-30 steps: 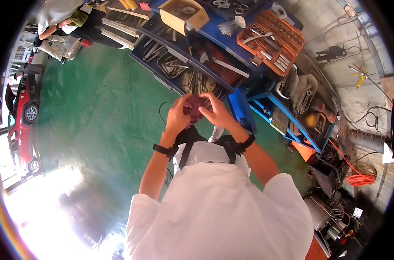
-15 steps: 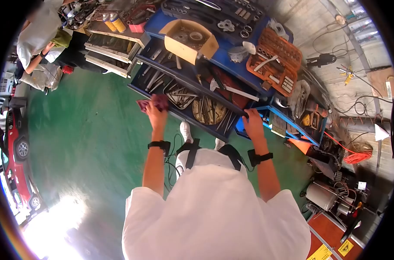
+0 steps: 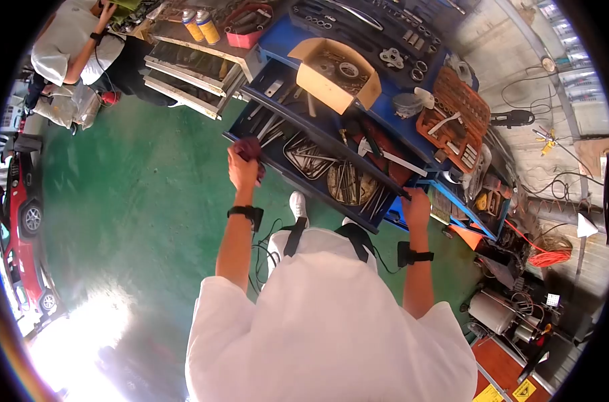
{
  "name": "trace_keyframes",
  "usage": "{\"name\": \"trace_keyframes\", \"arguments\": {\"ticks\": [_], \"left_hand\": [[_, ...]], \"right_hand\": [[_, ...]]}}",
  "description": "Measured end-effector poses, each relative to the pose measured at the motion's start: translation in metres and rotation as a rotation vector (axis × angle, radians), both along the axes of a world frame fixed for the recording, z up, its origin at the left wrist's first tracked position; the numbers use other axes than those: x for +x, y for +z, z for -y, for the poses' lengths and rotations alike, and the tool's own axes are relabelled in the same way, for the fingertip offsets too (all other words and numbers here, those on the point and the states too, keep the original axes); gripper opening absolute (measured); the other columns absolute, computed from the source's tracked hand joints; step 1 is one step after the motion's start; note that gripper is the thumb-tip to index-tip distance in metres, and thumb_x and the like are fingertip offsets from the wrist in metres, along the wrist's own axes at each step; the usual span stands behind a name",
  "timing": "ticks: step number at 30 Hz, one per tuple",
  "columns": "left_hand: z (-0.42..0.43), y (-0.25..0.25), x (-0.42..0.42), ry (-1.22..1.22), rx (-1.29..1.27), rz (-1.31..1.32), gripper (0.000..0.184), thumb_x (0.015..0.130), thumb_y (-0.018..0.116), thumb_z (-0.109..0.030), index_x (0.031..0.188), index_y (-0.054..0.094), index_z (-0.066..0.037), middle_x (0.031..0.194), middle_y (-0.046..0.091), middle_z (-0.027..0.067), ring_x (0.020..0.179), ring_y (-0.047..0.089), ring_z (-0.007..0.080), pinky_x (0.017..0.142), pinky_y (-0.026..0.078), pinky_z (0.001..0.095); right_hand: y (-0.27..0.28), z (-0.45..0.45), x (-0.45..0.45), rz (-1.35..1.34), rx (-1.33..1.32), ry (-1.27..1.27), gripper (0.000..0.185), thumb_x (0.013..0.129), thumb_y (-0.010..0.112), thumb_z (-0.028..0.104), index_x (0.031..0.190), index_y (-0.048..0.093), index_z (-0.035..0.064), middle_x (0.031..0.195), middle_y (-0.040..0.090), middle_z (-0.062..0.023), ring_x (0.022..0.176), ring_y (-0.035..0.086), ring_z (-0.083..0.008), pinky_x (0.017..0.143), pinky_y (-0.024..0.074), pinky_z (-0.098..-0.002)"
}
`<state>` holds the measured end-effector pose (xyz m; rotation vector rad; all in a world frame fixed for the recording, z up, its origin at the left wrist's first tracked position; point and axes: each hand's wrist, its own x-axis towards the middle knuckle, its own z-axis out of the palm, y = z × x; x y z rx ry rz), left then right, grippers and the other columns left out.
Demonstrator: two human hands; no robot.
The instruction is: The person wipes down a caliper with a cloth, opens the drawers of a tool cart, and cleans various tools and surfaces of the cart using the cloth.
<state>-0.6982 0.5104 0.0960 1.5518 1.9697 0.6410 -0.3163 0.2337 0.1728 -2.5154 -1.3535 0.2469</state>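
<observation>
My left hand [image 3: 240,173] is closed around a dark red cloth [image 3: 249,149], at the front edge of the lower drawer [image 3: 297,182] near its left end. That drawer stands pulled out and holds a metal tray of slim tools [image 3: 310,157], a round tray [image 3: 348,184] and loose long tools. Above it, the upper drawer [image 3: 331,143] is also partly out. My right hand [image 3: 417,206] has its fingers bent over the right end of the upper drawer's front edge. A caliper-like tool [image 3: 398,161] lies behind that edge.
On the blue cabinet stand a cardboard box [image 3: 338,74] and an orange socket case [image 3: 452,120]. Spray cans [image 3: 207,27] sit on a bench at the left. A person in a white shirt [image 3: 66,40] stands beyond. A red vehicle [image 3: 26,228] is far left, and an orange hose [image 3: 551,251] lies right.
The cabinet and drawers appear farther right as the view shifts. My left hand, still with the cloth, is nearer the lower drawer's left corner. The other person's hand has moved up.
</observation>
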Motion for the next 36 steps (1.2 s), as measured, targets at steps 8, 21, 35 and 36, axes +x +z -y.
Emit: {"name": "trace_keyframes", "arguments": {"ticks": [8, 21, 35, 36], "left_hand": [[-0.099, -0.039, -0.05, 0.129, 0.161, -0.015, 0.061, 0.072, 0.068, -0.019, 0.128, 0.045, -0.009, 0.119, 0.061, 0.0218, 0.109, 0.06, 0.0448, 0.09, 0.049, 0.0517], [-0.104, -0.123, -0.052, 0.358, -0.019, 1.063, 0.044, 0.094, 0.06, -0.029, 0.132, 0.054, -0.006, 0.125, 0.062, 0.0064, 0.112, 0.058, 0.0207, 0.092, 0.048, 0.0361], [0.052, -0.069, -0.031, -0.299, -0.032, 0.118, 0.064, 0.075, 0.076, -0.025, 0.127, 0.043, -0.011, 0.104, 0.067, 0.0234, 0.097, 0.065, 0.0464, 0.08, 0.053, 0.0496], [0.062, -0.067, -0.028, -0.435, -0.137, 0.063, 0.061, 0.074, 0.076, -0.025, 0.125, 0.045, -0.011, 0.103, 0.067, 0.0231, 0.097, 0.065, 0.0459, 0.08, 0.053, 0.0497]], "right_hand": [[-0.001, -0.007, 0.005, 0.009, -0.045, -0.04, 0.031, 0.069, 0.082, 0.011, 0.099, 0.074, 0.0101, 0.093, 0.067, -0.0118, 0.087, 0.068, -0.0335, 0.075, 0.0536, -0.0423], [-0.002, -0.003, -0.004, 0.093, -0.004, -0.062, 0.025, 0.075, 0.08, 0.018, 0.1, 0.075, 0.0154, 0.093, 0.062, -0.0094, 0.086, 0.065, -0.0324, 0.07, 0.051, -0.0443], [0.005, -0.006, -0.013, 0.096, -0.056, -0.089, 0.029, 0.075, 0.077, 0.014, 0.104, 0.074, 0.0158, 0.099, 0.065, -0.0081, 0.086, 0.066, -0.0343, 0.074, 0.0523, -0.043], [0.001, -0.005, -0.01, 0.093, -0.052, -0.094, 0.029, 0.075, 0.077, 0.014, 0.104, 0.074, 0.0158, 0.099, 0.065, -0.0081, 0.086, 0.066, -0.0343, 0.074, 0.0523, -0.043]]}}
